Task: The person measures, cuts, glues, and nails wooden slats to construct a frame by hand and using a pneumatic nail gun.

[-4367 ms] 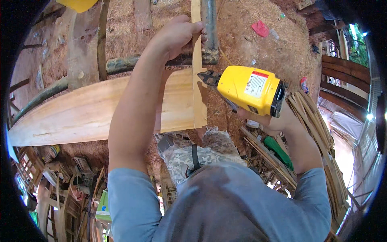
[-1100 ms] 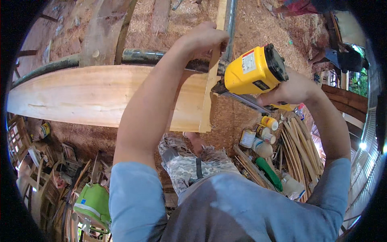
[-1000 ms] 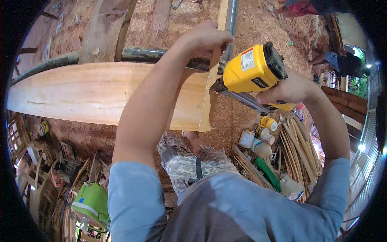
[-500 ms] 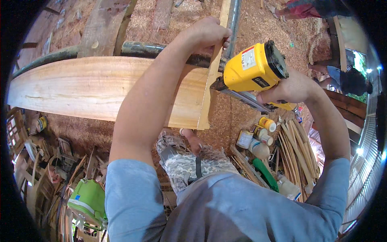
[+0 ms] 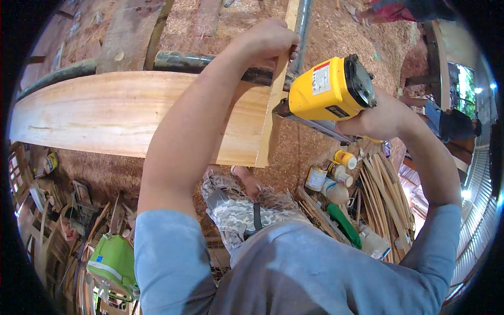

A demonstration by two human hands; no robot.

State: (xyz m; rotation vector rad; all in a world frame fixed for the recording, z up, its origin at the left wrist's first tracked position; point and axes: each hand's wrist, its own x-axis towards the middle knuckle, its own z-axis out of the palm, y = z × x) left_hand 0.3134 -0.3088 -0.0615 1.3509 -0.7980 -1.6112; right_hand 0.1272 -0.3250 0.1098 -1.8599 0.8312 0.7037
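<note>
A wide pale wooden board (image 5: 105, 113) lies crosswise on the left, resting against a dark pipe frame. Along its right end runs a narrow wooden strip (image 5: 266, 139), standing out past the board's far edge. My left hand (image 5: 275, 39) is closed around the strip's far part, its fingertips partly hidden. In my right hand (image 5: 375, 115) is a yellow nail gun (image 5: 317, 97) with a black cap, my fingers wrapped round its handle. The gun's dark nose (image 5: 282, 108) is at the strip's right side; whether it touches, I cannot tell.
The dark pipe (image 5: 184, 62) crosses behind the board. Paint cans and jars (image 5: 316, 178) stand right of my legs, beside a bundle of thin wooden strips (image 5: 386, 194). A green plastic container (image 5: 113, 262) is at lower left. Other people (image 5: 457, 126) are at the far right.
The whole view has shifted slightly. My hands keep their grips, and the nail gun stays beside the strip. A person at the far right has changed posture.
</note>
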